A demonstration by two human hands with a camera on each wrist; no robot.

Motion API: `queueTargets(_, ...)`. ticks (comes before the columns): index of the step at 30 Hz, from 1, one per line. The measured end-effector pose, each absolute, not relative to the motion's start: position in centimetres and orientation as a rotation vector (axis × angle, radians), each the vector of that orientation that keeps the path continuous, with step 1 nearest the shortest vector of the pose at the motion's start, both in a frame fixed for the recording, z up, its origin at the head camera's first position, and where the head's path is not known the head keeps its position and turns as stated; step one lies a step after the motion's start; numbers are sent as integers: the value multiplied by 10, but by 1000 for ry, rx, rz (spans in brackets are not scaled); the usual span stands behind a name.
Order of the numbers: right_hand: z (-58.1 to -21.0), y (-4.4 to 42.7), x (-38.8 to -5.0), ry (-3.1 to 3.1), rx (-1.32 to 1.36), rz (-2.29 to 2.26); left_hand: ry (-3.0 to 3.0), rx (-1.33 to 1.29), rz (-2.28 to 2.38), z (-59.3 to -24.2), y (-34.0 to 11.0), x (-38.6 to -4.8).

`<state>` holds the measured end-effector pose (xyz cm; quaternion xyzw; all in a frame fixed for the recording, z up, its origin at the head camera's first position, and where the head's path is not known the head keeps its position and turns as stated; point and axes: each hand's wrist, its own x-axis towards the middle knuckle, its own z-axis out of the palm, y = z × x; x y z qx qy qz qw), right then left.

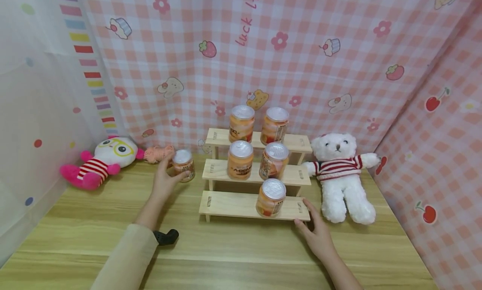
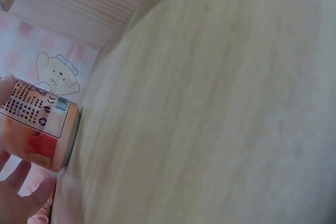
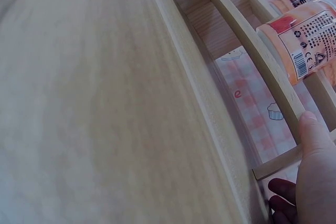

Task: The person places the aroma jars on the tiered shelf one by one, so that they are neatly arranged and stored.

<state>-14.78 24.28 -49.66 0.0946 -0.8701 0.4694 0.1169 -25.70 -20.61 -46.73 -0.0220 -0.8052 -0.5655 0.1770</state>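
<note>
A small orange can [image 1: 183, 166] with a silver lid is upright on the table, left of a three-step wooden display stand [image 1: 233, 201]. My left hand [image 1: 166, 178] holds this can, thumb across its front and fingers on the far left side. In the left wrist view, the thumb lies on the can's printed label [image 2: 31, 103]. My right hand [image 1: 315, 231] grips the right end of the lowest step. The right wrist view shows its thumb on the step's front edge [image 3: 273, 85]. Two cans stand on the top step, two on the middle, and one can [image 1: 270, 198] right of centre on the lowest.
A white teddy bear [image 1: 344, 177] in a striped sweater sits right of the stand. At the far left lies a pink and white plush toy [image 1: 109, 158], beside peach yarn [image 1: 156, 154]. A black object [image 1: 167, 237] shows at the left wrist. Patterned cloth [image 1: 226, 64] hangs behind.
</note>
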Motion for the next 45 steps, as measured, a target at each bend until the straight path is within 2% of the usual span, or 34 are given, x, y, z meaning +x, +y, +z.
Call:
queueTargets(19,-498,243,-148,-2547,277,1379,-2302,-27,-1665,-470,-210,-257)
queueTargets(33,-500,244,-149,-2551,272,1379,-2199,42,-1707,-454,-210,-229)
queueTargets(45,-499,243,-149,-2545,273,1382,-2143,-83,-1711,-432,-197,-195)
